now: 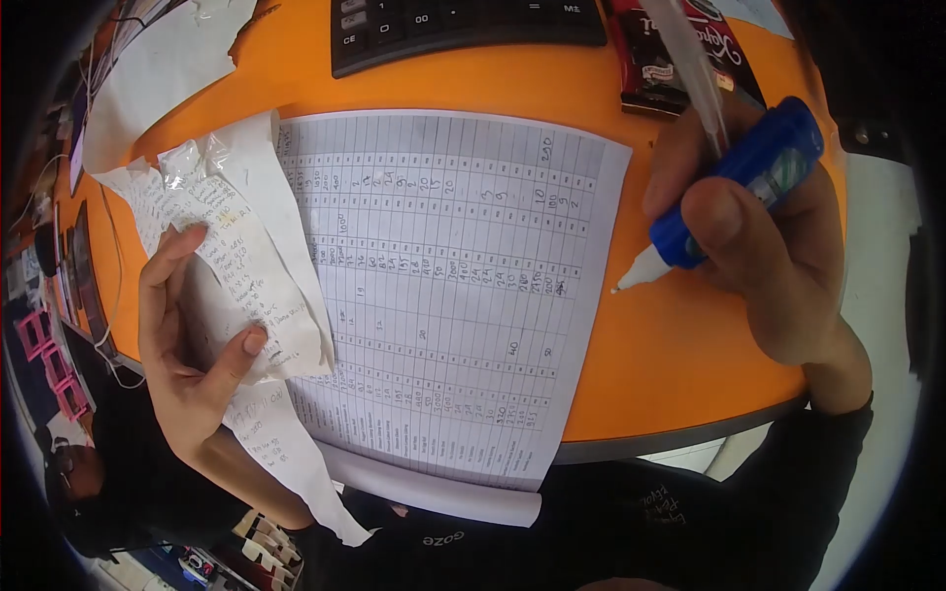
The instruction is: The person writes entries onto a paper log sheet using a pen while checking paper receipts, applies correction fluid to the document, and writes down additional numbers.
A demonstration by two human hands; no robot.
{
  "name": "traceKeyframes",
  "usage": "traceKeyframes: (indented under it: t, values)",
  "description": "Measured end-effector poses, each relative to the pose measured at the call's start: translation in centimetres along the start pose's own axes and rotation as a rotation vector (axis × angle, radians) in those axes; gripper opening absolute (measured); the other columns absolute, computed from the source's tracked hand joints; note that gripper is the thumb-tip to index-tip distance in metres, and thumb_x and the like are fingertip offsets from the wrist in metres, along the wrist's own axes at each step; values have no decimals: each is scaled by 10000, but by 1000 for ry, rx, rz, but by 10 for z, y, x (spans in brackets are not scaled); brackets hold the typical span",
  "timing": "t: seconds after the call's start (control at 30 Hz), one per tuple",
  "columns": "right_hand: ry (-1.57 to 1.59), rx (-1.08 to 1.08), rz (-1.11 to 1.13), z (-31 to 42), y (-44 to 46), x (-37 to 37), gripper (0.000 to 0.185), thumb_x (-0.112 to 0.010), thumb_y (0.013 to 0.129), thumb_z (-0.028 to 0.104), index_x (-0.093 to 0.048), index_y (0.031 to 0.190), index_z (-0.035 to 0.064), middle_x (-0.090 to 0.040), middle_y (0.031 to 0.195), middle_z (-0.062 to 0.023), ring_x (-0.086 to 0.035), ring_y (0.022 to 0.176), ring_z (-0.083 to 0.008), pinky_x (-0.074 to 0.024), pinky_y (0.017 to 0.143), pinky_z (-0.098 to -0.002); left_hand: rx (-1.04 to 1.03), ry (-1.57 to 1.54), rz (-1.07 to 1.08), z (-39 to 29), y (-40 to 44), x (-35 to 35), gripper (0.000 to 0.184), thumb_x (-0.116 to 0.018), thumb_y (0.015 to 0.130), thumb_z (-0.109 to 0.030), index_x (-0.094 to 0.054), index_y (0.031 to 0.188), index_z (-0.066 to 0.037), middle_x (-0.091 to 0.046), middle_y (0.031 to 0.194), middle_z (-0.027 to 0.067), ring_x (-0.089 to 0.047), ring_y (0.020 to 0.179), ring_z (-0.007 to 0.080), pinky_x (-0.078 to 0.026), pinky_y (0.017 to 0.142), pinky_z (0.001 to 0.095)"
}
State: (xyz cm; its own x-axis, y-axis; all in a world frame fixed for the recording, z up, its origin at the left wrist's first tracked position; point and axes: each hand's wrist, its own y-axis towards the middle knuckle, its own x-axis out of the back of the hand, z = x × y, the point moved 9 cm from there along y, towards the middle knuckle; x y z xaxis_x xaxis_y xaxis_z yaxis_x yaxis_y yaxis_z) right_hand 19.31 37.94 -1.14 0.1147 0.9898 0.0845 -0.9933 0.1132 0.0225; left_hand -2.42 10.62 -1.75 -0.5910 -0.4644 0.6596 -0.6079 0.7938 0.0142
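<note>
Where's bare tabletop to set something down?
Bare orange table shows between the printed sheet and right hand, and between that sheet and the calculator. It's crowded where the left hand holds handwritten paper over the sheet, and around the packet.

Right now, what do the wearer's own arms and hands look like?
The left hand and right hand are bare, with no gloves, rings or watch visible. The right sleeve is black and ends short of the wrist. The black top carries pale lettering.
</note>
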Motion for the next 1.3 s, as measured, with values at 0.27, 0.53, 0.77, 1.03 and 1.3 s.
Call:
traceKeyframes:
  t: [0.27,0.53,0.77,1.03,1.3]
  values:
    - [-287,78,-343,-8,-24,15,304,-758,975,288,-656,1112,36,-620,992,-37,-600,880,-110,-463,780,-249,-3,99,17,2,0,1,896,-873,712,-345,-530,1477,-28,-553,1517,166,-468,1467,303,-199,1274,428]
    - [-318,59,-171,-7,-17,8,270,-717,1003,258,-669,1136,27,-673,1023,-64,-621,820,-108,-483,729,-245,-19,6,9,-3,1,-1,807,-845,716,-132,-531,1441,35,-578,1471,186,-481,1440,294,-221,1261,396]
    - [-287,-44,-161,-16,-24,0,250,-676,1034,253,-661,1127,21,-672,1015,-65,-615,681,-74,-509,636,-197,-36,22,54,-10,0,-6,805,-843,743,-137,-512,1457,33,-568,1481,182,-471,1449,294,-222,1260,395]
    - [-283,7,-139,-8,-5,-4,266,-677,1037,271,-655,1114,17,-664,962,-53,-614,683,-73,-494,629,-193,-98,58,79,-3,3,-2,790,-843,785,-140,-494,1473,27,-557,1490,196,-483,1435,282,-246,1247,380]
    - [-351,44,-267,-6,-14,2,276,-685,1034,305,-661,1125,46,-673,966,-35,-643,748,-73,-511,668,-194,-81,8,89,-9,3,-6,797,-855,787,-145,-493,1475,30,-577,1465,198,-519,1386,249,-300,1200,342]
